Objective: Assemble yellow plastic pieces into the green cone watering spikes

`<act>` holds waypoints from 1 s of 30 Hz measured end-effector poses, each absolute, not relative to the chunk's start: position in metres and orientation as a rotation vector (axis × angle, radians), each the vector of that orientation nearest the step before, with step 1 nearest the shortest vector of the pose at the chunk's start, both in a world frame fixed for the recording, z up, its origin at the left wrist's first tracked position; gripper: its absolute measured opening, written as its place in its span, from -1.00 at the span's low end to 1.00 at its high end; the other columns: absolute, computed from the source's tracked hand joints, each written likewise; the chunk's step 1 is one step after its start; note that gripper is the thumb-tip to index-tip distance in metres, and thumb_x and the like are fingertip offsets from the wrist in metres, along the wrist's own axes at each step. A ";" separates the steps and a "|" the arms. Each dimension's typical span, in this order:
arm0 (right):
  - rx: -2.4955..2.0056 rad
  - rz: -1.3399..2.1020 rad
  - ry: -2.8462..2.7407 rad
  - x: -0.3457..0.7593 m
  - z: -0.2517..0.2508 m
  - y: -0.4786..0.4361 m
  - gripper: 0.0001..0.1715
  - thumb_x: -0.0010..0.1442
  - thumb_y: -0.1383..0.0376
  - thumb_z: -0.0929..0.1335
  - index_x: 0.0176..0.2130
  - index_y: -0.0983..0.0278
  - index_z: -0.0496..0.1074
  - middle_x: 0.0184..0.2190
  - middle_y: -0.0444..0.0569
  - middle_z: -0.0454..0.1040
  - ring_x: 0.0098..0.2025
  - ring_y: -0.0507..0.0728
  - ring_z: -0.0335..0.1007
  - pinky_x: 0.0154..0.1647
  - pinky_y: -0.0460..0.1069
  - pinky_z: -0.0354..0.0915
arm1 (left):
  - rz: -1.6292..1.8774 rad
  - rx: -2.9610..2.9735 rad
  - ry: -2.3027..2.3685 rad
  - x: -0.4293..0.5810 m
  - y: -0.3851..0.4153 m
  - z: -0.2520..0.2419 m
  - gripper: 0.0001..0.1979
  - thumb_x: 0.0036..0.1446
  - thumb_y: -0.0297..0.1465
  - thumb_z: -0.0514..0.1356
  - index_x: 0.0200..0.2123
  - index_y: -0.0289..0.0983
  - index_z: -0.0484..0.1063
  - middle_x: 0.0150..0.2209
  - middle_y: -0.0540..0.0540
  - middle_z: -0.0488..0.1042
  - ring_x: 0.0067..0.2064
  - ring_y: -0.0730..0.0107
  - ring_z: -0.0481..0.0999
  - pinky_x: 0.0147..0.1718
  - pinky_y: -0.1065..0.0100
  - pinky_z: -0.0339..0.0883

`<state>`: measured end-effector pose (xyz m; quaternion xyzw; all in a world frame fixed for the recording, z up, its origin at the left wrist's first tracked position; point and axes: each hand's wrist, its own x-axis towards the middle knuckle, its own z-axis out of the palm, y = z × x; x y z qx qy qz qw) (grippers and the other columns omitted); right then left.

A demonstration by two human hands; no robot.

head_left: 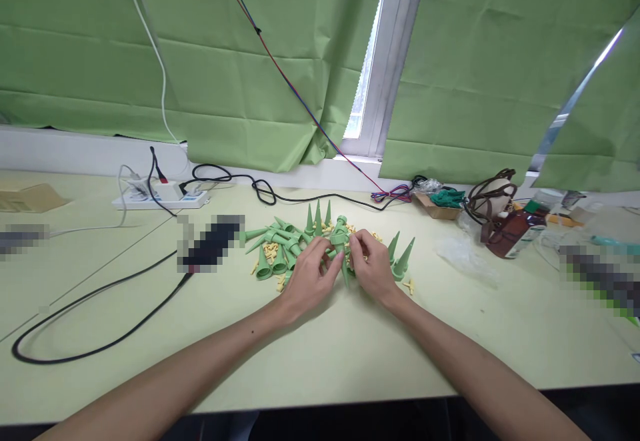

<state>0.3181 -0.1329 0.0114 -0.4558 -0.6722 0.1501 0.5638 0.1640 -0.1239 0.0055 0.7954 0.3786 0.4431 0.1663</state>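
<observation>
Between my two hands is a green spiked part (pixel 339 239), its point hanging downward and its round collar at the top. My left hand (pixel 314 271) has its fingers closed on it from the left. From the right, my right hand (pixel 371 264) pinches at its side; whatever lies between those fingertips is too small to make out. Behind and left of my hands lies a pile of green cones (pixel 280 241) mixed with small yellow pieces (pixel 271 251). Several green cones stand upright, among them one at the right (pixel 404 259), beside a loose yellow piece (pixel 409 287).
A blurred dark device (pixel 213 242) with a looping black cable lies left. Behind it is a power strip (pixel 165 197). At the right are a cardboard box (pixel 440 207), a brown bottle (pixel 515 231) and clear plastic film (pixel 465 257). The table's front edge (pixel 390 397) is near.
</observation>
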 end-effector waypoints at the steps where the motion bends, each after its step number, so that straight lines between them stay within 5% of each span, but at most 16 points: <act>1: -1.073 0.353 -1.583 0.318 0.011 -0.133 -0.69 0.36 0.19 0.20 -0.43 0.21 0.20 -0.60 -0.20 0.19 -0.56 0.04 0.13 -0.48 -0.05 0.10 | 1.267 2.268 1.072 0.164 -0.124 0.005 -0.82 0.34 -0.28 0.07 -0.31 -0.23 0.27 -0.32 -0.02 0.30 -0.35 0.42 0.37 -0.40 0.37 0.29; 30: -1.093 0.284 -1.603 0.318 0.013 -0.133 -0.66 0.32 0.26 0.20 -0.49 0.21 0.11 -0.61 -0.23 0.11 -0.57 0.01 0.02 -0.50 -0.06 0.02 | 1.347 2.300 0.986 0.163 -0.125 0.004 -0.93 0.30 -0.42 0.11 -0.16 -0.22 0.36 -0.17 -0.06 0.39 -0.34 0.46 0.40 -0.40 0.42 0.33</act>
